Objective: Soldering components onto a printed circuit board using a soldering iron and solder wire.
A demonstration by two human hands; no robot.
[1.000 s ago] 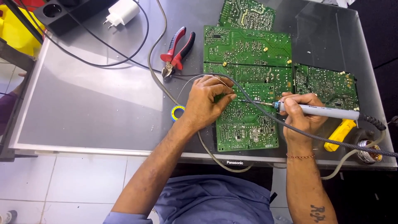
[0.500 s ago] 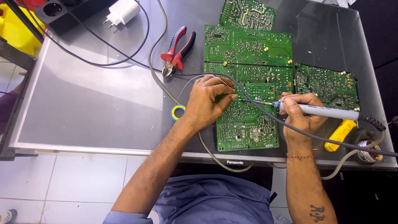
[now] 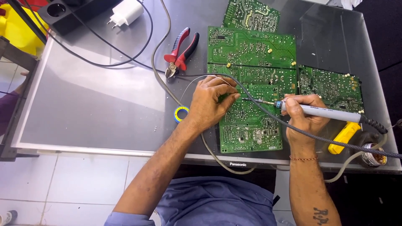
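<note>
Right hand (image 3: 305,119) closed around grey soldering iron (image 3: 322,111), tip touching near green circuit board (image 3: 251,119). Left hand (image 3: 211,102) curled, fingertips pinching solder wire on same board. No shift from earlier frames; red cutters (image 3: 181,52) beyond board's left edge.

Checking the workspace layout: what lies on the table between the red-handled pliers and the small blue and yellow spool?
In the head view, only a grey cable and bare grey tabletop lie between the pliers and the spool.
</note>
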